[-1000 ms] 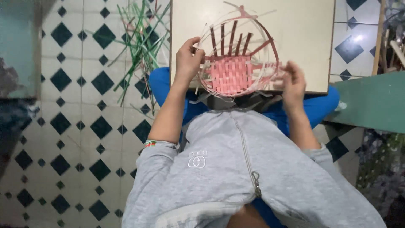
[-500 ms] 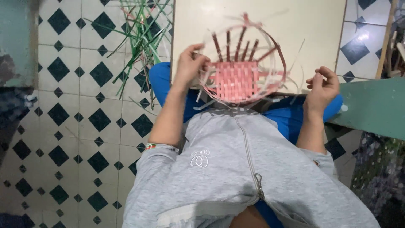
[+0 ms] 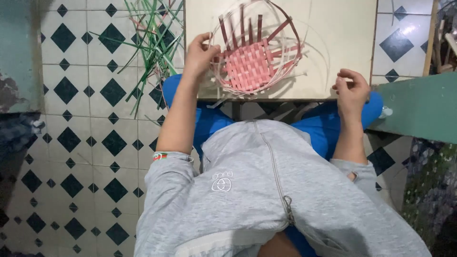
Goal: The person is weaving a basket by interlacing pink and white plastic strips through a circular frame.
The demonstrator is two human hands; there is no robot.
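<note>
A half-woven basket (image 3: 252,66) with a pink plaited base and dark red upright strips lies on a cream table top (image 3: 333,38). My left hand (image 3: 200,54) grips the basket's left rim, fingers curled over the pale edge strips. My right hand (image 3: 352,88) is off to the right at the table's front edge, apart from the basket. Its fingers are pinched together on a thin pale strip (image 3: 327,62) that curves back toward the basket's right side.
A loose bundle of green strips (image 3: 152,43) lies on the black-and-white tiled floor left of the table. A green surface (image 3: 419,109) juts in at the right. My grey zipped top and blue-clad knees fill the lower view.
My right hand has drawn away from the basket's right side, out to the right and toward me. My left hand stays on the left rim.
</note>
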